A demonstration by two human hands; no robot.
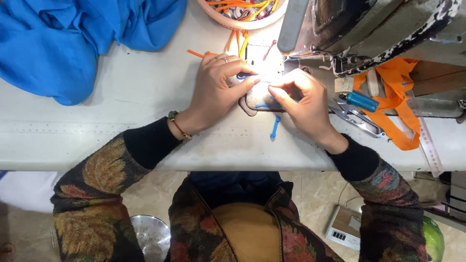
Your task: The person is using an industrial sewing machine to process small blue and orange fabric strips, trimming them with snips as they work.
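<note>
Lowest in the frame, under the desk edge: a steel bowl [151, 236] on the tiled floor at lower left, and a small grey box [345, 227] at lower right. The person's patterned sleeves rise from the bottom corners toward the middle of the frame.

On the white desk [121, 140], just above its near edge, a short blue cord [275, 128] lies loose below the hands. The left hand [218, 90], centre frame, is curled with fingers bent, thumb and forefinger pinched on a blue strip [241, 75] that shows between the fingers. The right hand [301, 102], just to its right, is likewise closed in a pinch — its fingertips nip another bit of blue cord [262, 105] over the metal plate [253, 99] beneath both hands. The fingertips of the two hands are near each other; whether they touch cannot be told.

Right of the right hand lie thread snips [359, 119], a small blue tube [361, 101] and a loop of orange ribbon [400, 104], with a clear ruler [429, 145] at the far right.

Farther up: blue cloth [68, 39] is heaped in the upper left corner, a bowl [233, 22] of orange cords sits at top centre, and the sewing machine [378, 24] fills the upper right — its lit needle area is just above the hands.
</note>
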